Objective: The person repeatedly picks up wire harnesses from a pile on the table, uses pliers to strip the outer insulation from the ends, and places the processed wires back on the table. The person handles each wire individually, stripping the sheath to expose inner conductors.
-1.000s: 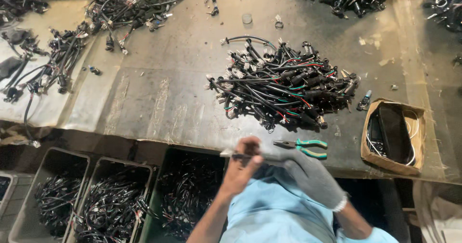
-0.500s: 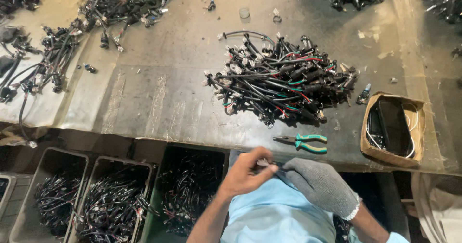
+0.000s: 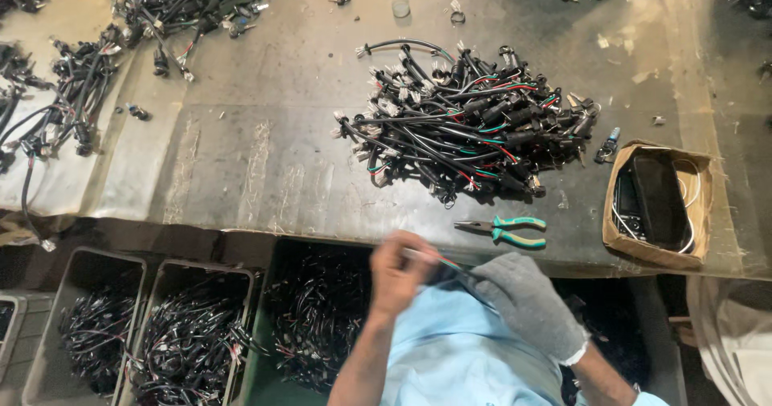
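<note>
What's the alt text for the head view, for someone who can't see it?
A person's bare left hand and grey-gloved right hand hold a short cable piece between them, below the edge of a worn workbench. On the bench lie a pile of black wire harnesses, green-handled pliers and a small cardboard box; bins of cables stand below.

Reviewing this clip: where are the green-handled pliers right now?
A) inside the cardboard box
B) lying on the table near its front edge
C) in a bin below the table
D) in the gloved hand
B: the pliers lie on the table, untouched by both hands.
</note>
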`<act>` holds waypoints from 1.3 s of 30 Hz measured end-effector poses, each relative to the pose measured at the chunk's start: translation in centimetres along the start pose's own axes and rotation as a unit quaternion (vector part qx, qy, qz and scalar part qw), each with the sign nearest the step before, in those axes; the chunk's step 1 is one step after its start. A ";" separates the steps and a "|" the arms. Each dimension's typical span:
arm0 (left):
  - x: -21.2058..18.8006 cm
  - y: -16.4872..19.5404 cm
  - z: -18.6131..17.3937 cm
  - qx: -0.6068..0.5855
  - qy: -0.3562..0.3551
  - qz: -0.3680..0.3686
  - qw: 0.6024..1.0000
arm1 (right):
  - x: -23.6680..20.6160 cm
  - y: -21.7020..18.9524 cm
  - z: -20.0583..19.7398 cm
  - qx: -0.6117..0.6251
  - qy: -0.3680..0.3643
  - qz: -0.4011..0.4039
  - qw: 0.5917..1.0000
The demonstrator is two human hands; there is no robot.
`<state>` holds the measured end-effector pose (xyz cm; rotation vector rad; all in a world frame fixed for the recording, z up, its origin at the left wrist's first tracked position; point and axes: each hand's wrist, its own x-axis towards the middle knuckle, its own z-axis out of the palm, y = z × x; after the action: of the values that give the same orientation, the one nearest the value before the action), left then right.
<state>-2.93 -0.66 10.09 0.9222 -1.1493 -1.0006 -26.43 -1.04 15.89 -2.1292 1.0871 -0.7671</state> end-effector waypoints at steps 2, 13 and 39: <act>0.7 -0.1 -1.5 -0.093 0.092 -0.018 0.991 | -0.1 0.7 0.1 0.052 -0.020 0.106 0.993; -6.5 -6.3 1.7 0.024 -0.215 -0.256 0.942 | -2.7 3.9 7.0 0.353 0.133 0.250 0.891; -7.4 -8.6 2.8 -0.128 -0.199 -0.293 0.926 | -3.5 3.4 5.5 0.188 0.051 0.354 0.915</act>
<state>-7.82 3.62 0.39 0.8889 -1.0488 -1.8494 -25.84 1.73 9.16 -1.2441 1.4959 -0.6595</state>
